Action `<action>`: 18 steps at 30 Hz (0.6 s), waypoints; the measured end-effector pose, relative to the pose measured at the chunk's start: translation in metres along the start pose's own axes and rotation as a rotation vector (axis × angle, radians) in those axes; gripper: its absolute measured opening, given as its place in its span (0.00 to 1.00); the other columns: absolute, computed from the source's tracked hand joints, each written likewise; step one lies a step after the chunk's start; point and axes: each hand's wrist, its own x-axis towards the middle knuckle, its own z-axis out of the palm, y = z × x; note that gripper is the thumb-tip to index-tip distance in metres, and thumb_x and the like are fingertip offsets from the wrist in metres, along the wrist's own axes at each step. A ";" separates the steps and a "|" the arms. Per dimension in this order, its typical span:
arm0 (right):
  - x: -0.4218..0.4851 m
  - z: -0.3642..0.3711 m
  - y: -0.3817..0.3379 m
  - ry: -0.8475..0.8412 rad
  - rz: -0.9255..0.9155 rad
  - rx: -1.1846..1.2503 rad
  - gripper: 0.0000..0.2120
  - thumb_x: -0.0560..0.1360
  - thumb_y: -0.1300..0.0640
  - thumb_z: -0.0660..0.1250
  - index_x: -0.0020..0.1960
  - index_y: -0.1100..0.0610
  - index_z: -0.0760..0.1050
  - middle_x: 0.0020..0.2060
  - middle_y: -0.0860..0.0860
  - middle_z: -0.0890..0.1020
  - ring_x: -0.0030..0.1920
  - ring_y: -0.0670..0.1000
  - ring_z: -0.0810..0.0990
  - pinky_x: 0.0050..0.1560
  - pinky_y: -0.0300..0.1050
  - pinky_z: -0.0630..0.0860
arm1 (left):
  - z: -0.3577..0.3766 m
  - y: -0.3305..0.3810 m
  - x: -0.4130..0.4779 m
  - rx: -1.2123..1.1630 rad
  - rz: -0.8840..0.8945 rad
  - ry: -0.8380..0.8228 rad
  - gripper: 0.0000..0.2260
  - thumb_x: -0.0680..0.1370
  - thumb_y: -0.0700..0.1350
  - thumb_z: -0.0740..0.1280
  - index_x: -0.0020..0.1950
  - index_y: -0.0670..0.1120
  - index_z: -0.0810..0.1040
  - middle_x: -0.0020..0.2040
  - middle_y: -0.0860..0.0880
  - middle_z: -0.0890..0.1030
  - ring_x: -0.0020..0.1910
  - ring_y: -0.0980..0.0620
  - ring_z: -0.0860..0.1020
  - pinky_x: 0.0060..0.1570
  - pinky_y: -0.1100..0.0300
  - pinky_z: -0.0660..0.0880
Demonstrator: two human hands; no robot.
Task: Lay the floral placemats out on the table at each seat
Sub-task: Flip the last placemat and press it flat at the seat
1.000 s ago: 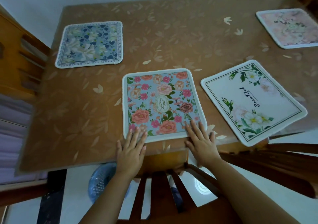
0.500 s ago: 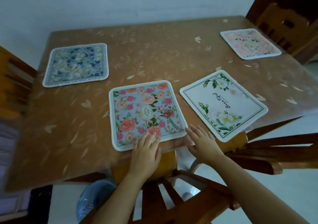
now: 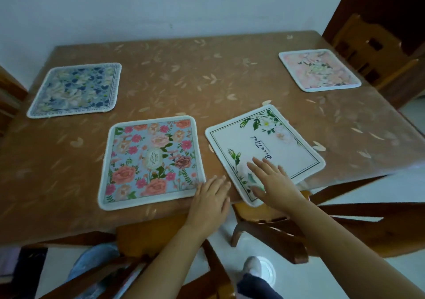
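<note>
Several floral placemats lie on the brown table (image 3: 207, 87). A pink-rose mat on blue (image 3: 151, 160) sits straight at the near edge. Right of it a white mat with green leaves (image 3: 276, 144) lies skewed, its near corner past the table edge. A blue-flower mat (image 3: 76, 89) is at far left, a pale pink mat (image 3: 319, 70) at far right. My left hand (image 3: 210, 203) rests flat on the table by the rose mat's near right corner. My right hand (image 3: 273, 181) lies flat, fingers spread, on the white mat's near part.
Wooden chairs stand around the table: one under my arms (image 3: 264, 234), one at the far right (image 3: 372, 52), one at the left edge (image 3: 9, 101). A white wall (image 3: 184, 6) backs the table. A blue basket (image 3: 92, 264) sits on the floor below.
Both hands left the rose mat and moved right. My right hand now lies on the white mat; my left hand sits beside the rose mat's corner. The view shifted right.
</note>
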 end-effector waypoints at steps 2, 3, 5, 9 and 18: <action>0.001 -0.005 0.025 -0.023 -0.018 0.001 0.30 0.77 0.47 0.59 0.73 0.49 0.48 0.75 0.50 0.50 0.74 0.53 0.46 0.71 0.58 0.47 | 0.011 0.018 0.016 0.014 -0.006 -0.027 0.17 0.79 0.46 0.57 0.68 0.47 0.67 0.70 0.48 0.67 0.70 0.50 0.58 0.69 0.48 0.53; 0.002 -0.006 0.037 -0.031 -0.025 0.004 0.30 0.76 0.47 0.59 0.73 0.49 0.48 0.75 0.50 0.51 0.74 0.53 0.46 0.71 0.58 0.47 | 0.015 0.026 0.024 0.027 -0.019 -0.033 0.17 0.78 0.46 0.57 0.68 0.47 0.67 0.70 0.49 0.68 0.70 0.51 0.58 0.69 0.48 0.52; 0.004 -0.008 0.057 -0.045 -0.043 0.004 0.30 0.76 0.48 0.59 0.73 0.48 0.49 0.75 0.50 0.51 0.74 0.53 0.46 0.71 0.58 0.47 | 0.024 0.040 0.038 0.039 -0.069 -0.033 0.17 0.78 0.46 0.57 0.68 0.48 0.67 0.70 0.50 0.67 0.70 0.51 0.58 0.69 0.49 0.51; 0.006 -0.010 0.086 -0.050 -0.086 -0.001 0.29 0.76 0.48 0.59 0.72 0.49 0.50 0.75 0.50 0.52 0.73 0.54 0.48 0.71 0.57 0.49 | 0.038 0.058 0.056 0.042 -0.140 -0.016 0.18 0.79 0.47 0.56 0.68 0.48 0.66 0.71 0.49 0.66 0.70 0.51 0.57 0.69 0.51 0.49; 0.002 -0.007 0.116 -0.051 -0.054 -0.007 0.28 0.77 0.48 0.59 0.72 0.50 0.51 0.74 0.50 0.53 0.73 0.53 0.49 0.71 0.56 0.50 | 0.056 0.072 0.075 0.036 -0.090 -0.055 0.18 0.79 0.47 0.56 0.68 0.47 0.66 0.71 0.48 0.66 0.70 0.49 0.57 0.69 0.51 0.52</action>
